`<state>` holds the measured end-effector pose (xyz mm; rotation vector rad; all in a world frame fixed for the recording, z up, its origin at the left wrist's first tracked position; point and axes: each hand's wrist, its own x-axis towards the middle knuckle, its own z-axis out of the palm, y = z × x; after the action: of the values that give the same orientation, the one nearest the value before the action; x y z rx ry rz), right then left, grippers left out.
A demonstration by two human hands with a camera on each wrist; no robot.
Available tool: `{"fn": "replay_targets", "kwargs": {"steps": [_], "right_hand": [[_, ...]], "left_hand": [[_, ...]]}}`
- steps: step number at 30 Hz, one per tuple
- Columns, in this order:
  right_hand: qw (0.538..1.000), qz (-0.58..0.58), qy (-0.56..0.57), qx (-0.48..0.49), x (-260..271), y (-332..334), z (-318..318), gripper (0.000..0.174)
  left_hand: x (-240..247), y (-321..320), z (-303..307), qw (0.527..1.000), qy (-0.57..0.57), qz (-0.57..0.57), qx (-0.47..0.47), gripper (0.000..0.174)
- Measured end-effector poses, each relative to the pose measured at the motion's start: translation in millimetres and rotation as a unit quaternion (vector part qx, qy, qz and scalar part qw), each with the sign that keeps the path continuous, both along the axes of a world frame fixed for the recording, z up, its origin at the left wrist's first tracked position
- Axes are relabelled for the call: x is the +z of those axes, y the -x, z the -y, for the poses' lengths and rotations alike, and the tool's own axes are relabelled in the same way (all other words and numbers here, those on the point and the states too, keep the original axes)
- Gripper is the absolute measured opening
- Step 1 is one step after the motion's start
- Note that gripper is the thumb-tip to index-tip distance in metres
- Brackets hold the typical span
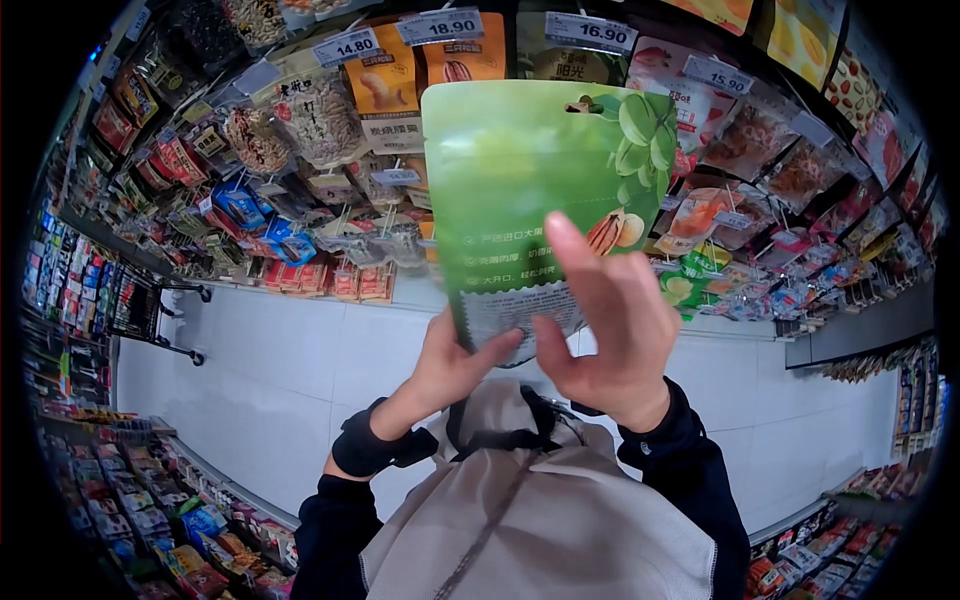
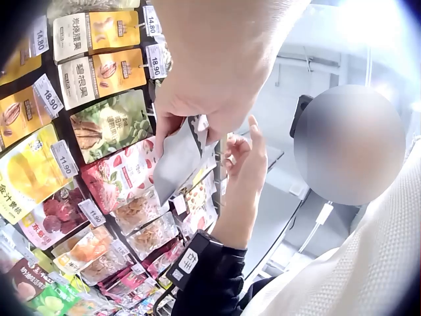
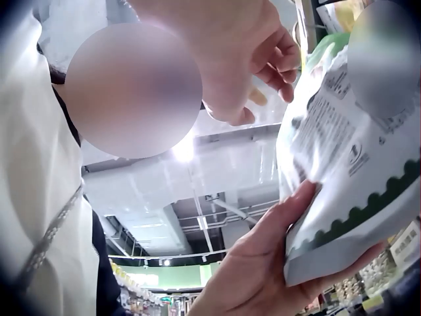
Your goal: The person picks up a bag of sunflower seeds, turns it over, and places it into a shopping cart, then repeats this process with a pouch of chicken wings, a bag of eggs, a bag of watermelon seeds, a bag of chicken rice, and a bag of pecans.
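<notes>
A green snack bag (image 1: 520,170) with pictures of nuts and leaves is held upright before the chest. My left hand (image 1: 455,365) grips its lower left corner, thumb on the printed face; in the right wrist view that hand (image 3: 263,263) pinches the white bottom edge of the bag (image 3: 329,138). My right hand (image 1: 610,330) hovers over the bag's lower right part, index finger extended toward the printed text, other fingers loosely bent. In the left wrist view the right hand (image 2: 243,164) is beside the bag (image 2: 181,158), holding nothing.
Hanging snack packs (image 1: 320,110) with price tags (image 1: 590,33) fill the racks ahead. A black cart (image 1: 140,310) stands at the left on the pale tiled floor (image 1: 260,370). More shelves of packs (image 1: 160,500) curve round at the lower left and right.
</notes>
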<state>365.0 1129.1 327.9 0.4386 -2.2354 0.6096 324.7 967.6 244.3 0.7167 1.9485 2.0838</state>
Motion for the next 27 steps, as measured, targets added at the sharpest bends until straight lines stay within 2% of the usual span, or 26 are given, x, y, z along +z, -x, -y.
{"fn": "replay_targets", "kwargs": {"steps": [1,5,14,17,20,27], "right_hand": [[0.999,0.007,-0.016,-0.030,0.8,-2.2,7.8,0.059],[0.998,0.004,-0.044,-0.051,-5.8,-0.3,15.7,0.059],[0.997,0.012,-0.057,-0.054,-9.7,0.1,14.8,0.061],[0.999,0.013,-0.034,-0.038,-9.6,1.3,13.3,0.064],[0.999,0.006,0.041,-0.032,-10.1,2.0,11.0,0.069],[0.997,-0.025,0.061,-0.034,-12.2,0.0,5.0,0.070]], "left_hand": [[-1.0,-0.7,0.1,1.000,-0.004,-0.008,0.004,0.036],[-0.7,-2.9,3.1,0.999,0.038,-0.007,0.019,0.034],[-9.2,-3.0,4.1,0.999,0.032,-0.037,0.020,0.032],[-4.2,-5.6,2.0,0.999,0.009,-0.024,0.021,0.031],[4.3,-6.4,1.6,1.000,-0.002,-0.017,0.012,0.031],[3.2,-5.2,6.5,1.000,-0.009,0.004,-0.010,0.033]]}}
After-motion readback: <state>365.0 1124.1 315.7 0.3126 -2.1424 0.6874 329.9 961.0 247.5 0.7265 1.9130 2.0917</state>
